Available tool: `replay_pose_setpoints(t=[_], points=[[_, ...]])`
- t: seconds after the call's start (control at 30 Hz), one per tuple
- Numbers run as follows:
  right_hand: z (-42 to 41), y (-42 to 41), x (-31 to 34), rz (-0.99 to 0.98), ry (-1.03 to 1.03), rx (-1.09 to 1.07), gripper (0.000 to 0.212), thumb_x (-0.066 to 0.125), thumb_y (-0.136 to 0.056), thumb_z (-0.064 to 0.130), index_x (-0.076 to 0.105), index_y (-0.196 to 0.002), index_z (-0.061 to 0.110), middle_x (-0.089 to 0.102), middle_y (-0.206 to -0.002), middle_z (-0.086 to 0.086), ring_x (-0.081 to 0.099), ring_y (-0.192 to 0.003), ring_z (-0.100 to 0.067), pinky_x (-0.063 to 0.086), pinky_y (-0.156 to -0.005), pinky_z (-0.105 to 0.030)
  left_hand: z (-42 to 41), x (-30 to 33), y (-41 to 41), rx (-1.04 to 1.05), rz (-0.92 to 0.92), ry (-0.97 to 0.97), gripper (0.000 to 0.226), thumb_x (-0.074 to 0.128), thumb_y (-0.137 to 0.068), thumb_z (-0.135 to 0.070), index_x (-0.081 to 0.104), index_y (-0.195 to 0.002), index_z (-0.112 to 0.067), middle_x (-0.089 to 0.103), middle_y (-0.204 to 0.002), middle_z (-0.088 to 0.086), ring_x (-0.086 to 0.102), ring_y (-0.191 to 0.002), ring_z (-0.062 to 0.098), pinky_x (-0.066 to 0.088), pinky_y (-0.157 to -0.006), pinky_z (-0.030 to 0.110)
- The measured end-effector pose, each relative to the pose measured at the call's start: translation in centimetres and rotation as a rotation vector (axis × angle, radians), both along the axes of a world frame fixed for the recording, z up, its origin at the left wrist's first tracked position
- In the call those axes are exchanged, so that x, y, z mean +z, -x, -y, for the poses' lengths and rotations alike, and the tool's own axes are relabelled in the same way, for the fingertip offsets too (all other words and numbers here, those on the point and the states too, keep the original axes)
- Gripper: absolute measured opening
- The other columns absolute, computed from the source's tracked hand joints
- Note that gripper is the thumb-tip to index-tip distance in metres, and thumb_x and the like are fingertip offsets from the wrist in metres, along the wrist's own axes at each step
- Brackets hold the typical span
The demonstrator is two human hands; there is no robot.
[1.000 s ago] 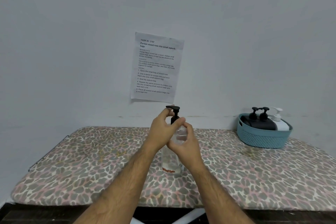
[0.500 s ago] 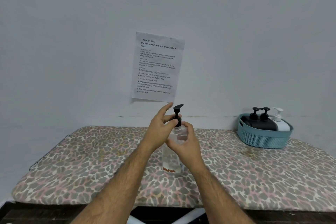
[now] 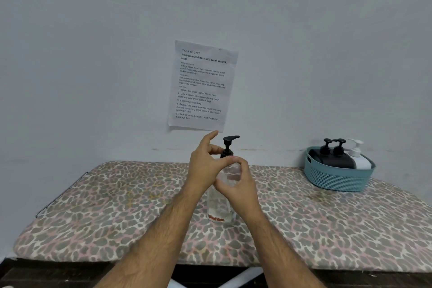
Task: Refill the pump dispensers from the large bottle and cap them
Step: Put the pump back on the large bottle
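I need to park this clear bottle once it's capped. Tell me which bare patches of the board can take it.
Free: the wide stretch of patterned board left of the left hand, out to the metal rail; and the patch between the right hand and the teal basket. Crowded: the centre, where both hands grip the clear bottle, and the far right corner under the basket.

Clear dispenser: upright on the counter, nearly see-through, reddish label strip low down.
Black pump: seated on its neck, spout pointing right.
Basket dispensers: two black, one white, far right.
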State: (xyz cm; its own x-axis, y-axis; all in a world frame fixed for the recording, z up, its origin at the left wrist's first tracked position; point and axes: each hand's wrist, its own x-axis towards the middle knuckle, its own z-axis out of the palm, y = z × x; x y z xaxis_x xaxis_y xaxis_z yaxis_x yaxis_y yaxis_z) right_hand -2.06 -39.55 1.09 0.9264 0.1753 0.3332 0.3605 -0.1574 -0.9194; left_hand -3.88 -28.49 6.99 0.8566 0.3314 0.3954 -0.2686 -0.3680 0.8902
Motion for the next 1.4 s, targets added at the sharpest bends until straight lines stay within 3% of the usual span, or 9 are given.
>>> replay_pose_setpoints(t=[0.23,0.43,0.63,0.9,1.13,1.27,1.33,1.4], points=[[-0.1,-0.3,-0.2,0.005,0.016,-0.015,0.072,0.083,-0.069,0.047,0.041,-0.128,0.045,0.056,-0.117,0.022,0.057,-0.105,0.001,0.054,-0.087,-0.032,-1.0,-0.1,0.2,-0.125,-0.022,-0.014,0.054,0.078,-0.085,-0.022,0.050,-0.126,-0.043,0.076,-0.101,-0.011,0.068,-0.103,0.001,0.041,-0.100,0.031],[-0.1,-0.2,-0.3,0.013,0.018,-0.014,0.069,0.083,-0.068,0.049,0.040,-0.123,0.048,0.054,-0.116,0.026,0.057,-0.104,0.001,0.055,-0.088,-0.036,-0.9,-0.2,0.0,-0.094,-0.048,-0.010,0.053,0.087,-0.072,-0.034,0.064,-0.119,-0.028,0.075,-0.103,-0.013,0.064,-0.108,-0.002,0.045,-0.101,0.031],[0.0,0.0,0.0,0.014,0.015,0.006,0.066,0.082,-0.070,0.048,0.039,-0.120,0.050,0.055,-0.113,0.025,0.058,-0.102,0.003,0.055,-0.086,-0.034,0.0,-0.2,-0.3,-0.034,-0.041,-0.033,0.029,0.089,-0.069,-0.032,0.074,-0.090,-0.020,0.076,-0.087,-0.009,0.072,-0.087,0.003,0.057,-0.091,0.032],[0.6,-0.7,-0.2,0.001,0.009,0.095,0.075,0.083,-0.073,0.045,0.039,-0.133,0.040,0.054,-0.121,0.023,0.057,-0.109,-0.002,0.054,-0.089,-0.033,-1.0,0.6,-0.4,-0.133,-0.073,-0.179,0.018,0.081,-0.081,-0.033,0.073,-0.093,-0.023,0.076,-0.090,-0.009,0.070,-0.088,0.000,0.054,-0.089,0.026],[1.2,-1.3,0.3,-0.028,0.040,0.165,0.076,0.082,-0.076,0.042,0.035,-0.137,0.040,0.050,-0.125,0.024,0.057,-0.110,-0.002,0.050,-0.083,-0.025,-2.2,1.1,-1.3,-0.267,-0.134,-0.152,0.020,0.078,-0.085,-0.022,0.073,-0.103,-0.014,0.077,-0.097,0.001,0.073,-0.097,0.012,0.054,-0.099,0.040],[1.4,-1.3,0.7,-0.045,0.072,0.200,0.077,0.079,-0.080,0.040,0.032,-0.141,0.039,0.049,-0.135,0.013,0.055,-0.112,0.000,0.047,-0.082,-0.023,-2.1,0.8,-1.3,-0.228,-0.122,-0.196,0.024,0.076,-0.087,-0.029,0.072,-0.107,-0.017,0.077,-0.099,-0.005,0.071,-0.098,0.006,0.053,-0.100,0.039],[1.7,-1.3,0.9,-0.063,0.080,0.230,0.084,0.078,-0.082,0.039,0.026,-0.147,0.039,0.043,-0.146,0.005,0.051,-0.116,-0.001,0.046,-0.086,-0.022,-1.9,0.2,-0.9,-0.217,-0.104,-0.179,0.031,0.072,-0.090,-0.031,0.069,-0.118,-0.018,0.074,-0.112,-0.007,0.067,-0.107,0.003,0.050,-0.104,0.037],[2.2,-1.2,1.1,-0.086,0.102,0.261,0.095,0.077,-0.083,0.038,0.014,-0.154,0.039,0.032,-0.155,0.000,0.043,-0.121,-0.003,0.041,-0.093,-0.024,-1.9,-0.5,0.0,-0.213,-0.097,-0.097,0.055,0.067,-0.091,-0.042,0.055,-0.139,-0.019,0.059,-0.137,-0.010,0.054,-0.127,0.002,0.041,-0.113,0.033]])
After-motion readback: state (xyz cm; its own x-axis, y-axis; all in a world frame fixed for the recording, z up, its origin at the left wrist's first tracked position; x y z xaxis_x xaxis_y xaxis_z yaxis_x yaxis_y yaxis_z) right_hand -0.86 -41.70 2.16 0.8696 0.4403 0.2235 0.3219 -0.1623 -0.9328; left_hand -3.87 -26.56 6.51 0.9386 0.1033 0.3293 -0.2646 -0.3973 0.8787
